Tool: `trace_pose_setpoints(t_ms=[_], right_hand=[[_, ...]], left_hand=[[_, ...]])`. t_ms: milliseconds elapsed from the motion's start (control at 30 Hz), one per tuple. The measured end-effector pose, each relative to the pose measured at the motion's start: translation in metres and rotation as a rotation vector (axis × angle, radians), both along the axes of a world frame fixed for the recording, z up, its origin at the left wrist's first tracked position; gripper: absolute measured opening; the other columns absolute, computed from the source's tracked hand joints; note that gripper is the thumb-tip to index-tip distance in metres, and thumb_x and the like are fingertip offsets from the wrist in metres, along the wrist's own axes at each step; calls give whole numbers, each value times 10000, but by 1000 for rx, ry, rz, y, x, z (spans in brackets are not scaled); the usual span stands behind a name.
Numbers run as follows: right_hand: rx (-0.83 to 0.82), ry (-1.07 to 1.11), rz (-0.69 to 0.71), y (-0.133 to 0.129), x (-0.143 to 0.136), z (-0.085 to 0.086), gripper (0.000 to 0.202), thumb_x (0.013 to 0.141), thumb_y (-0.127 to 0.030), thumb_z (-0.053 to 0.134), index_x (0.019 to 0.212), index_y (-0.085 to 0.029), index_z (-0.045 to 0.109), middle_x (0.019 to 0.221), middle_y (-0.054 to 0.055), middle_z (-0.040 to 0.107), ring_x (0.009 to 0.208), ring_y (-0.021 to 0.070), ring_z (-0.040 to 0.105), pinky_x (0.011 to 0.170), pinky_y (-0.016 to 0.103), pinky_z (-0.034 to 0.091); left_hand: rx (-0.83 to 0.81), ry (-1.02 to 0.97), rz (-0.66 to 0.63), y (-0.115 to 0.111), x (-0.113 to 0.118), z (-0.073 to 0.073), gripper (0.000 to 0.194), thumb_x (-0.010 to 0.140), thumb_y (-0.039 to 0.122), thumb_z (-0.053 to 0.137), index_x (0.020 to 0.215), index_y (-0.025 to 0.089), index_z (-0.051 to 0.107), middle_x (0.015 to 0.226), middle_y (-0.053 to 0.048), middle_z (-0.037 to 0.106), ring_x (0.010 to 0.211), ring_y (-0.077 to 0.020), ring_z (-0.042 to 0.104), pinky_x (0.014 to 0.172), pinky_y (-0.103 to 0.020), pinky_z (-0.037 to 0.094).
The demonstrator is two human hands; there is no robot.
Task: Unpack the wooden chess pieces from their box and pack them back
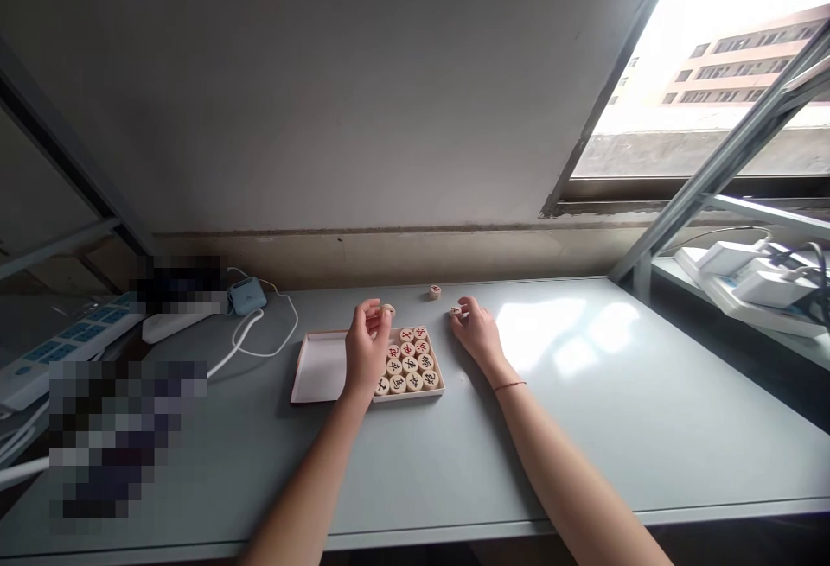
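Note:
Over the middle of an open box (pixel 442 383), my left hand (pixel 367 346) pinches a round Chinese chess piece (pixel 387 309) between thumb and fingers. Rows of wooden pieces marked with red and black characters, such as a black-marked piece (pixel 398 384), fill the box's right part. Its flat left side (pixel 321 367) is bare; my left hand hides the part between. To the right of the box, my right hand (pixel 476 333) has its fingers closed around another chess piece (pixel 455 311) at the desk surface. Behind the box stands a small stack of pieces (pixel 434 292).
The grey desk (pixel 415 471) meets a wall at the back. On the left are a power strip (pixel 78 341), a light-blue device (pixel 246 296) and white cables (pixel 285 341). At right, white chargers (pixel 752 281) sit on a shelf beside a metal frame (pixel 713 151) and window.

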State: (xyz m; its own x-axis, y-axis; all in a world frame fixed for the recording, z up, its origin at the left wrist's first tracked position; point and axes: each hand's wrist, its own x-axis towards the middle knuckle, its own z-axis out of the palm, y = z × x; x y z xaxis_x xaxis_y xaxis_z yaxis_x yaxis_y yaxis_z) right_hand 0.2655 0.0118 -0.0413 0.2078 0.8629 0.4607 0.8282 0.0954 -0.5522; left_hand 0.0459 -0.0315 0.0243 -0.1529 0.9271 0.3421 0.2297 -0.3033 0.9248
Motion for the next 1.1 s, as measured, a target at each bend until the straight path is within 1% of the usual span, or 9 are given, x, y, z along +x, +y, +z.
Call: trace_pose_setpoints(t_ms=[167,333,533,600,667,767,933,1033,1100], right_hand=[[-68,-152,-86,2,-4,-5,226,857,-276,461,942,-215,662,997,99,665,902,257,523,750,356,387],[-142,-255,-123,6,-15,2,364,869,-299,464,1199,-273,616,1081,122,623,974,284,495,755,382,383],[-91,-198,-113,4,-15,8,388,869,-303,463,1231,-261,596,1114,131,607,1008,290,506,801,410,413],[38,-94,-7,-4,-21,15,365,885,-325,451,1204,-229,602,1132,129,614,1041,285,522,833,415,431],[131,47,200,-14,-32,24,342,898,-375,464,1170,-218,600,1110,113,637,1019,254,562,822,383,465],[121,216,464,-29,-57,39,301,884,-418,519,1093,-221,610,1003,77,680,887,203,622,721,311,503],[108,255,524,-43,-84,54,226,867,-382,547,979,-218,656,848,44,685,727,166,624,652,286,514],[94,231,567,-40,-78,58,230,855,-368,556,983,-218,676,849,55,663,715,167,618,644,292,527],[96,255,531,-29,-65,58,256,863,-371,536,998,-208,678,907,75,659,742,171,627,646,295,536]], left_hand=[[42,56,-30,0,1,-2,140,902,264,516,974,197,616,1020,-69,643,927,-152,650,859,-302,539],[48,80,32,4,0,-9,222,849,186,550,1059,204,619,1090,-73,601,906,-141,635,821,-289,557],[51,238,28,6,-4,-13,267,860,236,573,1123,197,603,1022,-66,627,807,-138,639,785,-297,549],[83,354,13,5,-5,-12,272,868,238,570,1134,191,595,1011,-70,638,792,-150,634,783,-310,541],[140,464,-27,3,-4,-11,265,872,230,567,1134,200,592,1006,-68,648,816,-169,635,801,-323,531],[182,539,-80,-2,0,-10,251,874,210,567,1123,228,592,993,-53,661,831,-176,634,805,-317,521],[169,514,-36,-5,3,-10,220,869,155,558,1077,219,596,975,-51,670,792,-165,623,766,-293,515],[191,505,-55,-5,5,-14,231,866,161,565,1089,218,585,965,-51,656,824,-173,617,778,-300,514],[189,483,-92,-5,8,-18,342,865,189,577,1201,234,529,991,-44,632,782,-152,607,762,-292,519]])
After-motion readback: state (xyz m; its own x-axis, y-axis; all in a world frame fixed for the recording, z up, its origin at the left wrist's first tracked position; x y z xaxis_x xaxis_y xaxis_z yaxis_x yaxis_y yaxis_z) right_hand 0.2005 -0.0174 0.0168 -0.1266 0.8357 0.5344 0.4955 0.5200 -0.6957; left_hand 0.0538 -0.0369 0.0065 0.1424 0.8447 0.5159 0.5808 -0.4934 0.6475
